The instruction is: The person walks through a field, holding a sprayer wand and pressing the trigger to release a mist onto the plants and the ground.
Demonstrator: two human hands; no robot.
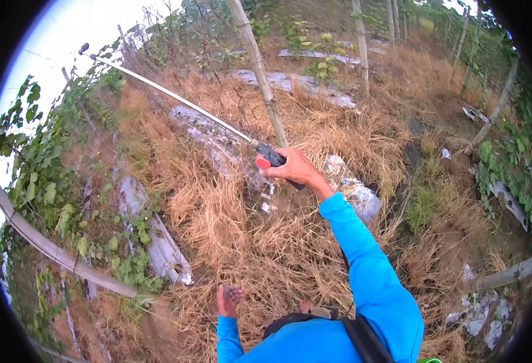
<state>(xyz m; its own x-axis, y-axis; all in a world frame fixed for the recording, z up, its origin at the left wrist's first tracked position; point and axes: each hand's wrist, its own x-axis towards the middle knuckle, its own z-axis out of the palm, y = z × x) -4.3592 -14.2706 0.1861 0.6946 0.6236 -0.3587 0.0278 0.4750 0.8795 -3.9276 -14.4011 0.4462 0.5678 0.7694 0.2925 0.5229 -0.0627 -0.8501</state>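
My right hand [293,167] is wrapped round the dark handle of a spray wand [178,97], close to a red round part on the grip. The wand's long pale tube slants up and left to a small dark nozzle [83,49], raised over the dry grass. Low in the view, my left hand [230,300] hangs near my body with its fingers curled in; I see nothing held in it. A black strap [366,339] crosses my blue top.
Dry straw-coloured grass [211,224] covers the ground. A slanting wooden post [260,72] stands just beyond the wand handle. Torn plastic sheeting [163,248] lies left, and a crumpled plastic heap [360,199] lies by my right forearm. Leafy vines [48,187] and a pole [60,254] line the left.
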